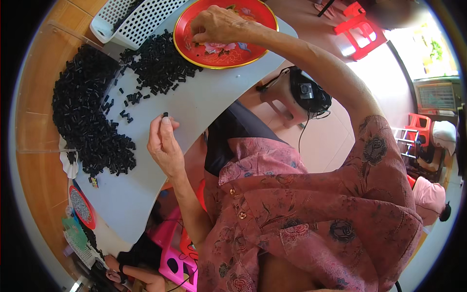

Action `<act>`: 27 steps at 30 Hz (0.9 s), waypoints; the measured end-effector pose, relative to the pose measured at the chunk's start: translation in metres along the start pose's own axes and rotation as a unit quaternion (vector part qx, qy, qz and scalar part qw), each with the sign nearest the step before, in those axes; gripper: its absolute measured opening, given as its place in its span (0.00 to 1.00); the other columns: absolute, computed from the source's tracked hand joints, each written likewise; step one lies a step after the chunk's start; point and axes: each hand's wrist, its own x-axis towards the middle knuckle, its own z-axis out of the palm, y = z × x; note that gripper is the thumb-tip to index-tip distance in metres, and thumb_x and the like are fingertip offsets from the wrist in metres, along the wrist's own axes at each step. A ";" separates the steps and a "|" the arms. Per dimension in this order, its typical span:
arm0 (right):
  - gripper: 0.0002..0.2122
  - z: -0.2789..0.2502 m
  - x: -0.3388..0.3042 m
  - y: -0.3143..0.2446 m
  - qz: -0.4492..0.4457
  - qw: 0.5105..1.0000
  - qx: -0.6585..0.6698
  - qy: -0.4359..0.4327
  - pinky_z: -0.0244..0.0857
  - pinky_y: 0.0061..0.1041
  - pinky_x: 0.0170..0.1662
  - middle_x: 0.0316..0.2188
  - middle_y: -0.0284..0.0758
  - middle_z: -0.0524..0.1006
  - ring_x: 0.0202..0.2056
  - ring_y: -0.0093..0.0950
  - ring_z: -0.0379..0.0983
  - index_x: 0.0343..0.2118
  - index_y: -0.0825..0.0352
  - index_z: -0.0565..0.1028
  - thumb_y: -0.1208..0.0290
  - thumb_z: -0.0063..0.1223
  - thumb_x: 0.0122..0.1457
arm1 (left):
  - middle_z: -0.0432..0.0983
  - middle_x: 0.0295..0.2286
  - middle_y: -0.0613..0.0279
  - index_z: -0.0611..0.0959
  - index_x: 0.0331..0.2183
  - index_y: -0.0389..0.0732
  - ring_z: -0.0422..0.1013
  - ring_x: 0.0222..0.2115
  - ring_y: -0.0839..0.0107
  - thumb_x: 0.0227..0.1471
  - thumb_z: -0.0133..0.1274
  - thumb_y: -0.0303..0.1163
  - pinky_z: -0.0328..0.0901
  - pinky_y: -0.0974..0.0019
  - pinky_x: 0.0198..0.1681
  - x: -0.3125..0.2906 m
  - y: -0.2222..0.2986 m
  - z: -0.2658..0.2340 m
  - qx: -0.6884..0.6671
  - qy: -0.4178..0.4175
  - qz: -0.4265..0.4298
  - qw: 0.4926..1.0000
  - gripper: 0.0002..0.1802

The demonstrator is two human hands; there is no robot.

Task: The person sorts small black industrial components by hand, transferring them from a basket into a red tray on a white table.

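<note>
My left hand [167, 146] is raised over the table with a small black plastic tube [166, 115] pinched upright between thumb and fingertips. My right hand [219, 25] reaches across to a red oval tray [228, 59] with a gold rim and flower pattern. Its fingers are bent together at the tray's surface; whatever they may hold is too small to make out. Beside the tray lies a heap of black plastic tubes [160, 63]. A larger pile of the same tubes [90, 112] spreads along the table's left side, with a few loose ones between the two heaps.
The pale table [121, 199] has a curved edge close to my body. A white perforated basket [146, 22] holds more black pieces. At lower left are a red dish [78, 194] of small grey bits and another person's hands [114, 270]. A stool [287, 104] carries a black bag.
</note>
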 end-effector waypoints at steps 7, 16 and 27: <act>0.07 0.006 0.003 -0.005 0.021 0.998 -0.050 0.020 0.68 0.38 0.29 0.21 0.38 0.77 0.27 0.38 0.75 0.23 0.65 0.77 0.67 0.58 0.45 | 0.73 0.21 0.63 0.78 0.33 0.33 0.67 0.24 0.76 0.57 0.46 0.37 0.61 0.72 0.30 0.001 0.000 -0.001 -0.006 -0.003 0.001 1.000 0.15; 0.06 0.016 0.007 -0.007 -0.025 0.998 -0.043 0.025 0.69 0.30 0.31 0.21 0.41 0.78 0.24 0.36 0.75 0.28 0.65 0.80 0.71 0.56 0.48 | 0.73 0.21 0.63 0.78 0.33 0.33 0.68 0.24 0.75 0.57 0.47 0.36 0.62 0.72 0.30 -0.001 -0.001 -0.003 0.000 0.003 -0.008 1.000 0.15; 0.15 -0.006 0.017 -0.028 0.089 0.984 -0.005 -0.156 0.64 0.39 0.44 0.35 0.48 0.75 0.38 0.43 0.72 0.40 0.66 0.73 0.67 0.57 0.49 | 0.74 0.22 0.62 0.76 0.34 0.32 0.68 0.25 0.74 0.57 0.45 0.35 0.63 0.71 0.31 0.001 -0.002 -0.003 -0.012 -0.004 -0.017 1.000 0.14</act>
